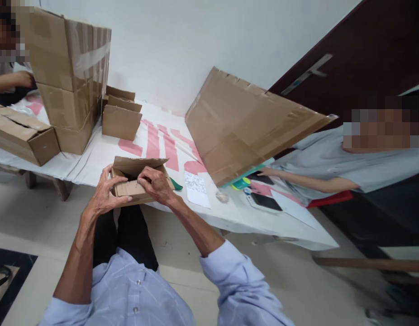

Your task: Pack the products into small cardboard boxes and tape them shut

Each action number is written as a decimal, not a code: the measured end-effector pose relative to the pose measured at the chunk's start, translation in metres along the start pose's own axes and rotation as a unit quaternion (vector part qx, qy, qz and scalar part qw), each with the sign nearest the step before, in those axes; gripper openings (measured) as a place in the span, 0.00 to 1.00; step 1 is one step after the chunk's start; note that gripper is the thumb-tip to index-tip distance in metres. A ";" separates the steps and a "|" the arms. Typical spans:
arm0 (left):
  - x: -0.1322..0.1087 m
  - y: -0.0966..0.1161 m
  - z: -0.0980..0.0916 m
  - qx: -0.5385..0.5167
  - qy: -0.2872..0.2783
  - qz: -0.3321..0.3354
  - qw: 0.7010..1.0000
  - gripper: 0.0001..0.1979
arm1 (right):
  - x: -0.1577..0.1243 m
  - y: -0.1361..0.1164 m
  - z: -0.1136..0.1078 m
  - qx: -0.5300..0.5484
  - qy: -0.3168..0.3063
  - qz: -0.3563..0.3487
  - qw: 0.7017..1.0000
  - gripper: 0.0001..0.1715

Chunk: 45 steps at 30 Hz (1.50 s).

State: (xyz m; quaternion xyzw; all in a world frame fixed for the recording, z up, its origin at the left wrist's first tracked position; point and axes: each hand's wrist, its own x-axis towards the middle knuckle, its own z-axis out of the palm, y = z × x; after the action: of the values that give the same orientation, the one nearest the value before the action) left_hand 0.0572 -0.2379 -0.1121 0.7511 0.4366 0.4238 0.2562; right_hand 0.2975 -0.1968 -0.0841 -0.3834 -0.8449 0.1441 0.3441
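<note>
Bright, even light; blurred, stretched lower-right corner.

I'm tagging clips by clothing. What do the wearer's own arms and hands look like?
The left hand and right hand are bare, with no gloves, rings or watch showing. A pale blue, faintly checked button shirt is worn, its sleeves pushed up to about the elbows, leaving the forearms uncovered.

Head-worn view, tilted, steeply down, close over hands [106, 192] [157, 183], table [236, 217]

No legible words anywhere. Large pink lettering [154, 144] across the white bench cover [230, 213], too partial to read. Dense black print on paper sheet [197, 189] near front edge, too small.
</note>
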 end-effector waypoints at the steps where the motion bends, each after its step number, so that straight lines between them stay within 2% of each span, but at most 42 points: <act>1: 0.000 0.000 0.001 -0.002 0.001 -0.003 1.000 0.29 | -0.001 0.000 0.001 -0.007 0.006 -0.007 1.000 0.11; 9: 0.000 0.008 0.001 0.006 0.013 -0.024 1.000 0.26 | -0.010 -0.007 0.006 -0.004 0.078 -0.044 0.996 0.12; 16: 0.002 0.011 -0.001 0.014 0.015 -0.028 0.999 0.27 | -0.021 -0.021 0.004 0.073 0.125 0.025 0.989 0.12; 22: 0.006 0.007 -0.002 0.018 0.012 -0.029 0.999 0.28 | -0.041 -0.025 -0.025 0.156 0.197 0.132 0.959 0.17; 26: 0.009 0.001 -0.003 0.027 0.019 -0.022 0.999 0.29 | -0.051 -0.012 -0.047 0.202 0.238 0.152 0.938 0.23; 29: 0.012 -0.001 -0.005 0.038 0.029 -0.009 0.999 0.28 | -0.061 0.005 -0.060 0.229 0.248 0.161 0.927 0.24; 32: 0.015 0.001 -0.008 0.051 0.031 0.001 0.998 0.27 | -0.079 0.032 -0.076 0.205 0.264 0.188 0.924 0.25; 35: 0.018 0.005 -0.011 0.069 0.027 0.002 0.997 0.25 | -0.108 0.069 -0.104 0.137 0.297 0.233 0.916 0.23; 41: 0.026 0.007 -0.013 0.091 0.046 0.008 0.995 0.20 | -0.175 0.151 -0.174 -0.014 0.338 0.363 0.868 0.16; 45: 0.030 0.011 -0.014 0.101 0.049 -0.003 0.994 0.19 | -0.196 0.196 -0.195 -0.046 0.336 0.397 0.853 0.12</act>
State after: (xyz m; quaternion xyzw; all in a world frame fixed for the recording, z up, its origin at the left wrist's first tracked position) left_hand 0.0576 -0.2171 -0.0844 0.7501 0.4917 0.4127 0.1590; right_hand 0.6319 -0.2164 -0.1352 -0.7268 -0.4591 0.0923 0.5025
